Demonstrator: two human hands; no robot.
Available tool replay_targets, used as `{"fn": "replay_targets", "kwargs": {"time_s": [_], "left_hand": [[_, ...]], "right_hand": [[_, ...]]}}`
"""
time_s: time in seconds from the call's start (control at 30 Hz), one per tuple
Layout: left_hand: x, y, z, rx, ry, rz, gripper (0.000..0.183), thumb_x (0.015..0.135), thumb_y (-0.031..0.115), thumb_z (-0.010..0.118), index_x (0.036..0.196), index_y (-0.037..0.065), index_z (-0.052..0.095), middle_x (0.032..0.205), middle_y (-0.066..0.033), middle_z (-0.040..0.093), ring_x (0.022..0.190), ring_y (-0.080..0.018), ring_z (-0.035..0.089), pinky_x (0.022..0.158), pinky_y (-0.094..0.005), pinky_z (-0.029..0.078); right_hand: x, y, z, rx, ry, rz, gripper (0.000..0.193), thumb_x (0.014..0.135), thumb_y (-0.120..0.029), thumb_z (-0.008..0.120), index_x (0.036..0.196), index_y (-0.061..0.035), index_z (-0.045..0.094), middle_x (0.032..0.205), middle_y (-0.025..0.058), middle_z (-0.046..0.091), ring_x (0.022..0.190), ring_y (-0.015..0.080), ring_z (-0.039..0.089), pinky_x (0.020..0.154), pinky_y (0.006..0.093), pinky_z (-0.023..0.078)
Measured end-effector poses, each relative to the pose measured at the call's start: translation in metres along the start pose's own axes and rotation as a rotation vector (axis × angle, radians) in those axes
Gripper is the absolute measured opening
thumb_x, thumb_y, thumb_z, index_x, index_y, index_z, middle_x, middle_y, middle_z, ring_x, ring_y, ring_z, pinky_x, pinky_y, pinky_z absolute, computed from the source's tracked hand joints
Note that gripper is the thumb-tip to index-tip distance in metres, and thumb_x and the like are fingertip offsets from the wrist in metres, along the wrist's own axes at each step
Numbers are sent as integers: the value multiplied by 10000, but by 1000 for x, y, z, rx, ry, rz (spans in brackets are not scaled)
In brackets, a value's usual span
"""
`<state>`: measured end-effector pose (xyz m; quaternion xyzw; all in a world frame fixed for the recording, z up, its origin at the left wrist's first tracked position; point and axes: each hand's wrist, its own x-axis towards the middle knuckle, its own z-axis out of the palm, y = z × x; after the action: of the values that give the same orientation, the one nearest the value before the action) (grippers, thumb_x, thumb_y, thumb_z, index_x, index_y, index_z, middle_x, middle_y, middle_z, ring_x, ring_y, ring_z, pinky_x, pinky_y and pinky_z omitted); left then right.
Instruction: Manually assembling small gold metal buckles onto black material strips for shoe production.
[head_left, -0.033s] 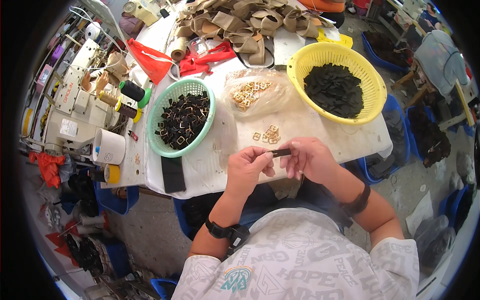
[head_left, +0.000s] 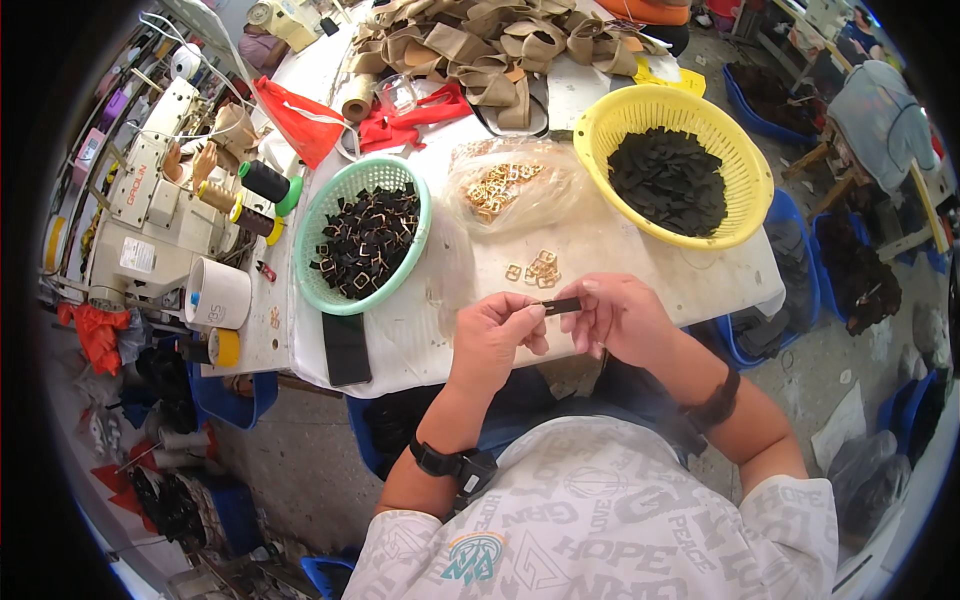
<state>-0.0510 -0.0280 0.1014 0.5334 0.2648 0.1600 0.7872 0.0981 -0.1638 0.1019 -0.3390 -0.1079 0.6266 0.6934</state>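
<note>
Over the table's front edge, a short black strip (head_left: 562, 306) spans the gap between my two hands. Thumb and fingers of my left hand (head_left: 495, 335) pinch its left end; whether a buckle is there too is hidden. At the other end, my right hand (head_left: 622, 318) grips the strip between thumb and forefinger, its other fingers loosely curled. Just beyond lie several loose gold square buckles (head_left: 543, 268). Behind them a clear plastic bag (head_left: 470, 212) holds more gold buckles. Left of it stands a mint-green basket (head_left: 424, 225) of black strips looped on buckles; right, a yellow basket (head_left: 748, 185) of plain black strips.
A black phone (head_left: 346, 350) lies at the table's front left. Tan fabric pieces (head_left: 470, 50) are heaped at the back beside red cloth (head_left: 415, 115). A sewing machine (head_left: 140, 200) with thread spools (head_left: 265, 180) stands left. Blue bins (head_left: 790, 290) sit on the floor at right.
</note>
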Motion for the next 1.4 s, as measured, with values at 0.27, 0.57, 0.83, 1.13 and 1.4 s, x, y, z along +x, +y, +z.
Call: {"fn": "replay_targets", "kwargs": {"time_s": [0.27, 0.57, 0.83, 1.13, 1.4], "left_hand": [[0, 1, 2, -74, -41, -36, 99, 850, 36, 647, 882, -58, 640, 729, -88, 648, 571, -127, 608, 523, -233, 513], [-3, 3, 10, 77, 45, 51, 81, 850, 5, 629, 883, -68, 634, 717, -105, 658, 564, -132, 619, 520, -227, 512], [-10, -1, 21, 173, 145, 129, 98, 868, 7, 610, 917, -74, 636, 762, -91, 655, 619, -123, 637, 572, -242, 535], [-11, 2, 11, 461, 82, 479, 33, 852, -26, 610, 879, -44, 615, 799, -32, 585, 669, -79, 583, 578, -206, 489], [-6, -7, 10, 516, 128, 382, 60, 829, -35, 622, 780, -17, 592, 687, 2, 572, 593, -34, 536, 510, -182, 407]], "right_hand": [[5, 16, -7, 43, -95, -10, 171, 937, -156, 577, 1012, -5, 550, 815, 102, 650, 608, 165, 660, 472, 251, 537], [2, 21, 11, -325, 93, -145, 112, 954, -122, 547, 954, -10, 555, 756, 53, 616, 565, 110, 613, 496, 246, 528], [2, 28, 19, -577, 175, -267, 105, 978, -85, 465, 946, 6, 505, 697, 28, 548, 529, 84, 529, 485, 235, 453], [2, 22, 19, -572, 219, -330, 91, 975, -71, 462, 931, 0, 500, 683, 20, 523, 535, 83, 520, 486, 234, 434], [-4, 25, 28, -818, 218, -376, 57, 942, -46, 498, 910, 0, 506, 675, 53, 538, 556, 146, 552, 515, 283, 446]]}}
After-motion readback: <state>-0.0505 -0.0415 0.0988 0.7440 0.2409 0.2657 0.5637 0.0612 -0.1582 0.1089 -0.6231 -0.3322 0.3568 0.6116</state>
